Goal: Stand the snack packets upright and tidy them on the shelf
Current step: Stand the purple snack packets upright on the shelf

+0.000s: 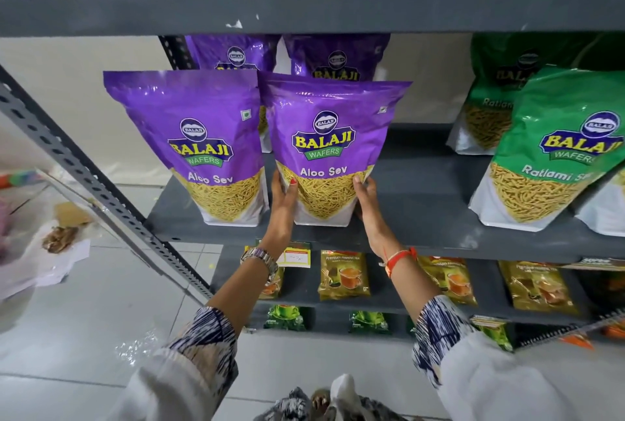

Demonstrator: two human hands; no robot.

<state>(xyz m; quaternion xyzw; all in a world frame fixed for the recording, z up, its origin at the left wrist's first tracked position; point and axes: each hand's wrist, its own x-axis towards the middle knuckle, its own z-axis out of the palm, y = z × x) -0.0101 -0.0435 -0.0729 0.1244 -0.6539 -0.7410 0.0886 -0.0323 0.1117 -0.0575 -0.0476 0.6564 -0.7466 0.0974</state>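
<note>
**Aloo Sev packet steadied upright at the shelf front**

Patterned sleeves (209,336) lie nearest the lens, and both arms are reached up to the grey shelf (422,204). On it, purple packets are ranked in two rows, with green Ratlami packets (554,150) set well apart on the right. The front right Aloo Sev packet (326,150) is held just beside its purple neighbour (189,146), presumably so the row closes up. Its long axis is kept vertical, seal uppermost, label turned outward, base on the shelf. The left hand (282,200) and right hand (367,204) are pressed flat against its lower edges; the grip is an open-palmed clamp, fingers barely curled.
</note>
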